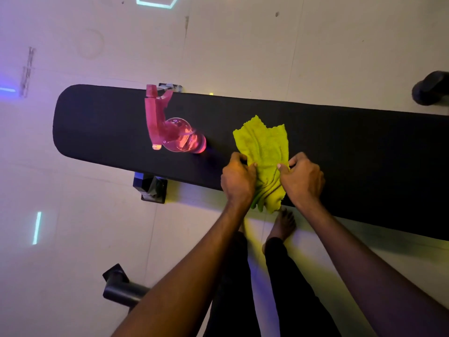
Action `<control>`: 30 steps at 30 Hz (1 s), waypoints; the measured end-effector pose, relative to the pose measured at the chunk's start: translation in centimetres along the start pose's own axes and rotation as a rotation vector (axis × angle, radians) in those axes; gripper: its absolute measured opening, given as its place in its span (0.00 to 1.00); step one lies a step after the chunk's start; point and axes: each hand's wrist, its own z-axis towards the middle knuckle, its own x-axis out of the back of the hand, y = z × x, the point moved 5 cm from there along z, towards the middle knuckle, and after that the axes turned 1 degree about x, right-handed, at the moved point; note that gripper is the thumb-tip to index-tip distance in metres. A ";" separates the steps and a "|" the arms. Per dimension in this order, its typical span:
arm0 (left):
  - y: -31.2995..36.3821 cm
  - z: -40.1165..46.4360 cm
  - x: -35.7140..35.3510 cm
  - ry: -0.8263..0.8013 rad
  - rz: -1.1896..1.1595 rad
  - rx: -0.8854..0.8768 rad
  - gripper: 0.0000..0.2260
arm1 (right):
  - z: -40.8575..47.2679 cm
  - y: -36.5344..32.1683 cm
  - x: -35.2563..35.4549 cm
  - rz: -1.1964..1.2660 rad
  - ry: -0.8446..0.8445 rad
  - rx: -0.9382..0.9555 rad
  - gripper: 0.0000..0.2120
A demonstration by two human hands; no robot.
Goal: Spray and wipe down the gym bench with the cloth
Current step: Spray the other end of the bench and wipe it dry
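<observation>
A long black padded gym bench (102, 122) runs across the view from left to right. On its middle lies a crumpled yellow-green cloth (264, 152), hanging a little over the near edge. My left hand (239, 177) grips the cloth's left side and my right hand (302, 177) grips its right side, fingers curled into the fabric. A pink spray bottle (179, 136) with a pink trigger head stands on the bench to the left of the cloth, apart from both hands.
The pale floor (243, 45) surrounds the bench. A black bench foot (151, 188) sticks out at the near side left of my hands. Dark equipment parts sit at the lower left (121, 285) and upper right (432, 88). My bare feet stand by the bench.
</observation>
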 end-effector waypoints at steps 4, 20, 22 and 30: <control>1.7 1.1 0.4 0.023 -0.187 0.037 0.07 | 1.0 -0.7 -0.3 0.168 -0.031 -0.023 0.08; 3.1 3.0 2.9 0.153 0.164 -0.225 0.13 | 2.4 -0.2 -0.8 0.293 -0.194 -0.081 0.10; 2.6 2.8 2.8 0.144 0.139 -0.161 0.15 | 2.0 -1.1 -0.6 0.307 -0.202 -0.024 0.11; -0.6 2.9 2.7 0.079 -0.048 0.096 0.13 | 2.0 -2.2 -0.7 0.119 -0.207 -0.126 0.20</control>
